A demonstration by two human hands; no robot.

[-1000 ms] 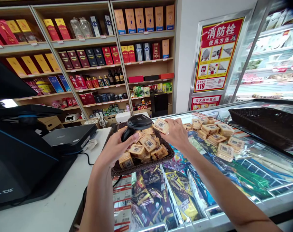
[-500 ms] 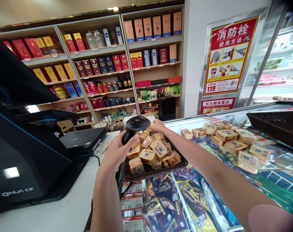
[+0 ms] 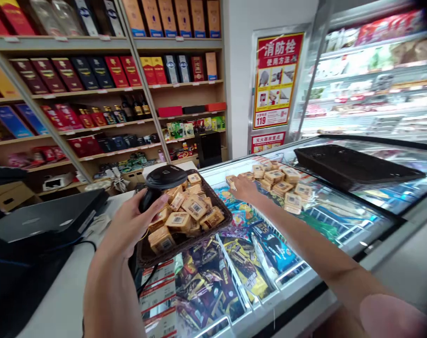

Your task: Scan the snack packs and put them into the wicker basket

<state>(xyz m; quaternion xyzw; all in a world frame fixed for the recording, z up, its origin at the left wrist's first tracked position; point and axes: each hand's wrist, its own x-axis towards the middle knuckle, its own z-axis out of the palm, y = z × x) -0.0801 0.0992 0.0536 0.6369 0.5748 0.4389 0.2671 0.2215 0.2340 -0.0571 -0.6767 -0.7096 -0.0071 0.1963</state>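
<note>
My left hand (image 3: 131,223) is wrapped around the handle of a black barcode scanner (image 3: 166,177), its head over the basket. Beneath it, a dark woven basket (image 3: 218,199) holds many small packets of biscuits (image 3: 195,207) with barcode labels, some stacked on others. On the glass freezer lid, my right hand (image 3: 245,188) has its fingers curled down on the leftmost biscuit packet (image 3: 230,180), which they partly cover. A pile of similar packets (image 3: 274,176) lies on the glass just beyond that hand.
Wrapped ice creams (image 3: 247,267) show through the freezer glass. A dark tray (image 3: 354,164) rests farther right on the freezer. At left, a black device (image 3: 51,213) sits on the white counter (image 3: 67,286). Shelves of boxed bottles (image 3: 94,72) stand behind.
My right hand has left the basket's far side and reached right to the loose packets on the glass. My left hand still grips the scanner. The view has turned right.
</note>
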